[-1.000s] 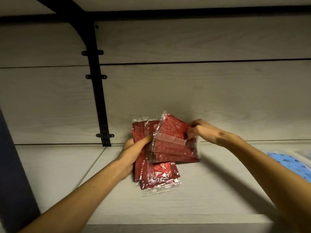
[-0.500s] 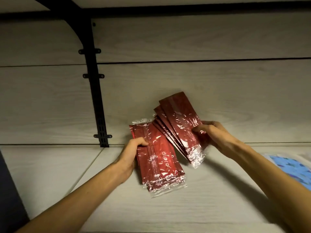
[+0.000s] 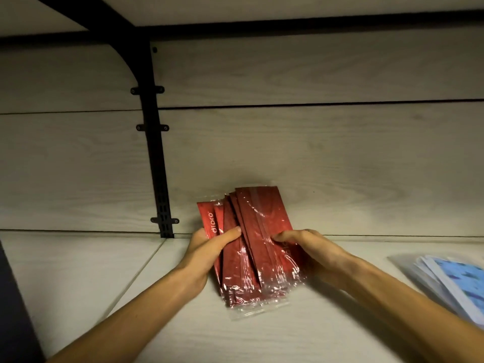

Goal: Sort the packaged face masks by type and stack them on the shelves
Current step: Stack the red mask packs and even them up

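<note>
Several red face masks in clear wrappers [image 3: 255, 231] form one fanned bundle, tilted up over the pale wooden shelf [image 3: 183, 336] near the back wall. My left hand [image 3: 209, 247] grips the bundle's left side, thumb across the front. On the right side my right hand [image 3: 306, 247] holds it, fingers curled over the wrappers. The lower ends of the packs reach down to the shelf board.
A stack of blue patterned masks in clear wrappers [image 3: 455, 279] lies at the right edge of the shelf. A black bracket rail [image 3: 157, 153] runs up the back wall left of the red bundle. Another shelf board hangs overhead. A dark upright stands at far left.
My right hand has brought its fan of red packs left and down onto the packs under my left hand. The two groups are now one bundle held by both hands.
</note>
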